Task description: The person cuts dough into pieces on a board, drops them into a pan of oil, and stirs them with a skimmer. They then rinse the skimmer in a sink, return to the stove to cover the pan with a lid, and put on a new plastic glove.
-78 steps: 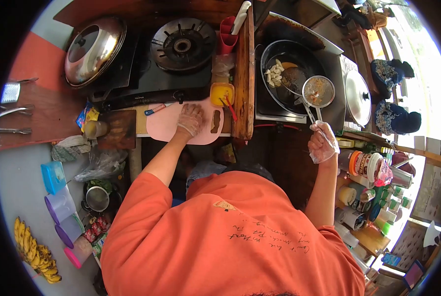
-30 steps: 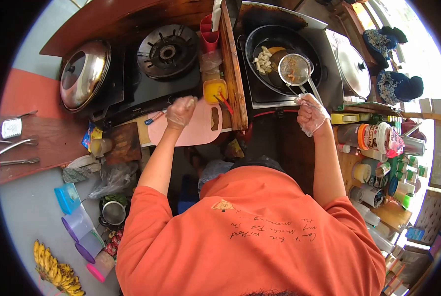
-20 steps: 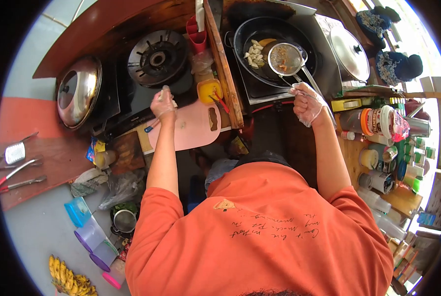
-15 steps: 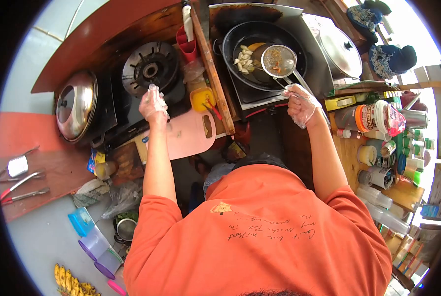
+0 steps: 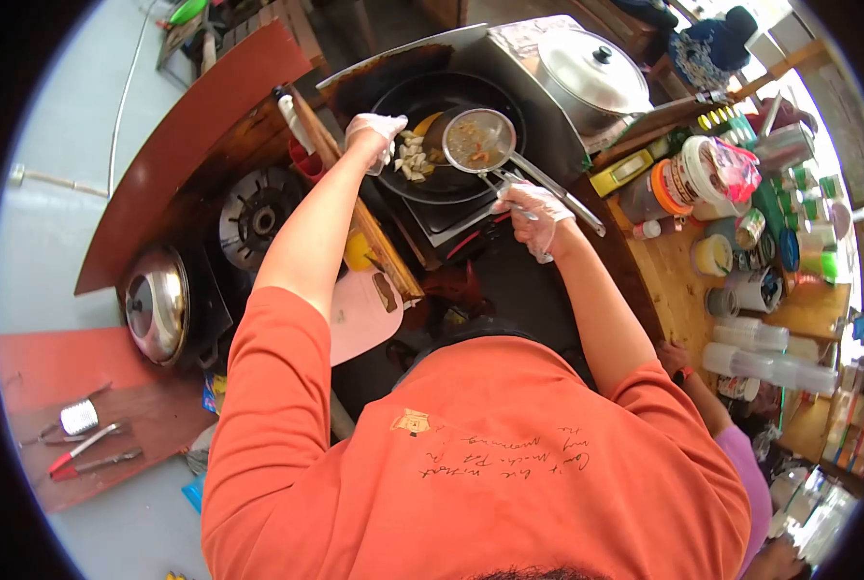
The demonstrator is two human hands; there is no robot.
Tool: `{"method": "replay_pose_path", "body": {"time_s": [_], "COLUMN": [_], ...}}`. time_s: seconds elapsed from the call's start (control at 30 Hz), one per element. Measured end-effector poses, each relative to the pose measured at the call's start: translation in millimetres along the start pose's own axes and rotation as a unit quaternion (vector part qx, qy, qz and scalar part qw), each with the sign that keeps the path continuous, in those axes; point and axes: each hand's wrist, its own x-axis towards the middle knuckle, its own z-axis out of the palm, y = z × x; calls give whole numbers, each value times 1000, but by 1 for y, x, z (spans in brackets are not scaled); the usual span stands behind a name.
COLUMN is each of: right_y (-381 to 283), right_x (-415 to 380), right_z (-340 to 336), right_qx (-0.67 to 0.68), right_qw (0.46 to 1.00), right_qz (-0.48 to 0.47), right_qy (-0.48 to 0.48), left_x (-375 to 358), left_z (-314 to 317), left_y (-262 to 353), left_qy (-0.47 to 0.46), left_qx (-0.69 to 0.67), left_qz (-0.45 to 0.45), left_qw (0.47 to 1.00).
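Both of my hands wear clear plastic gloves. My left hand [image 5: 376, 138] is closed at the left side of the black wok [image 5: 506, 104], where its side handle sits; the fingers mostly hide the handle. Pale chopped pieces [image 5: 413, 158] lie in the wok near that hand. A round metal strainer [image 5: 478, 141] with small orange-brown bits in it is over the wok, its long handle slanting down to the right. My right hand [image 5: 533, 217] is closed on a thin metal utensil handle beside the strainer's handle; the utensil's far end is hidden beneath the strainer.
A lidded silver pot [image 5: 594, 72] stands behind the wok to the right. To the left, beyond a wooden divider [image 5: 393, 256], are a second burner [image 5: 261, 220] and a lidded pan [image 5: 155, 304]. Jars and cups crowd the right shelf [image 5: 659, 275]. Another person's hand [image 5: 676, 358] touches that shelf.
My left hand has moved from beside the second burner across the divider to the wok's side. My right hand stays by the strainer's handle. The view has turned, and another person's arm has appeared.
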Motion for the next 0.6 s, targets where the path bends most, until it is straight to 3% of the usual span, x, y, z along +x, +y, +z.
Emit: {"method": "replay_pose_path", "body": {"time_s": [0.07, 0.1, 0.13, 0.2, 0.23, 0.27, 0.33, 0.37, 0.4, 0.47, 0.53, 0.57, 0.6], "right_y": [3, 4, 6, 4, 4, 3, 3, 1, -1, -3, 1, 1, 1], "right_x": [-2, -1, -1, -5, -5, -4, -3, -4, -5, -6, 2, 6, 10], "right_z": [-6, -6, -5, -4, -5, -4, -2, 0, 2, 2, -2, -3, -3], "right_qx": [17, 15, 12, 1, 4, 6, -9, -21, -34, -45, -20, -29, -33], "right_qw": [1000, 1000, 1000, 1000, 1000, 1000, 1000, 1000, 999, 999, 999, 999, 999], "right_qz": [-2, -1, 3, 13, 14, 17, 14, 9, 5, 6, 2, 15, 13], "right_qy": [-15, -11, -8, 19, 12, 2, -3, 1, 3, -17, -31, -14, -17], "left_x": [46, 53, 18, 14, 6, 52, 52, 17, 8, -56, -62, -77, -117], "left_z": [25, 30, 17, 9, -4, 3, -17, -42, -61, -118, -162, -202, -218], "left_y": [-28, -21, 14, 34, 47, 13, 17, 45, 47, 75, 14, -7, -31], "left_qy": [-29, -37, -31, -42, -76, -94, -33, -50, -57, -25, 5, -40, -57], "left_qx": [21, 54, 68, 49, 94, 171, 76, 63, 59, 291, -11, 43, -133], "left_qz": [18, -106, -87, -134, -133, -88, -65, -78, -59, 116, 184, 200, 301], "left_qw": [999, 992, 993, 989, 984, 977, 994, 994, 995, 949, 983, 978, 943]}}
